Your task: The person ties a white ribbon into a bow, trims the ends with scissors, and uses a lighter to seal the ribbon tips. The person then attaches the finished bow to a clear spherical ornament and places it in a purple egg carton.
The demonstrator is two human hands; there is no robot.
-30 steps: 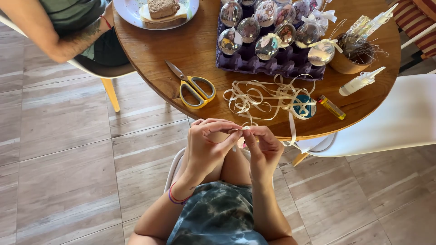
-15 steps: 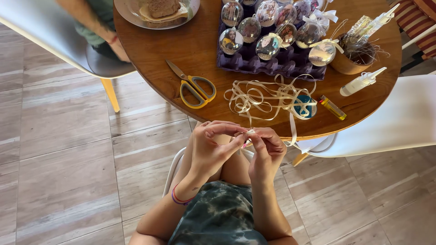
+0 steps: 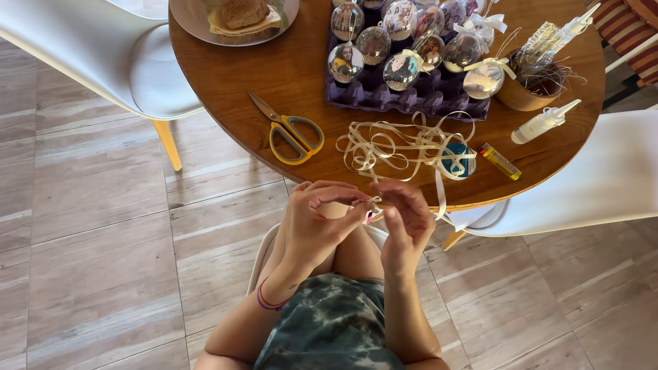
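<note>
Over the lap, the left hand (image 3: pixel 317 223) and right hand (image 3: pixel 406 223) meet fingertip to fingertip, both pinching a small piece of cream ribbon (image 3: pixel 373 203) just below the round wooden table (image 3: pixel 274 75) edge. A strand runs up from there to the loose ribbon tangle (image 3: pixel 401 145) lying on the table beside a blue spool (image 3: pixel 458 161). Yellow-handled scissors (image 3: pixel 291 131) lie left of the tangle, a small lighter (image 3: pixel 500 162) right of it. Farther back stands a purple tray (image 3: pixel 411 99) of clear ball ornaments (image 3: pixel 401 68), and a plate with a sandwich (image 3: pixel 236 17)

cream ribbon (image 3: pixel 373 202), thin strip, pinched betw. fingers (image 3: pixel 356 209) of both hands, above lap
</note>
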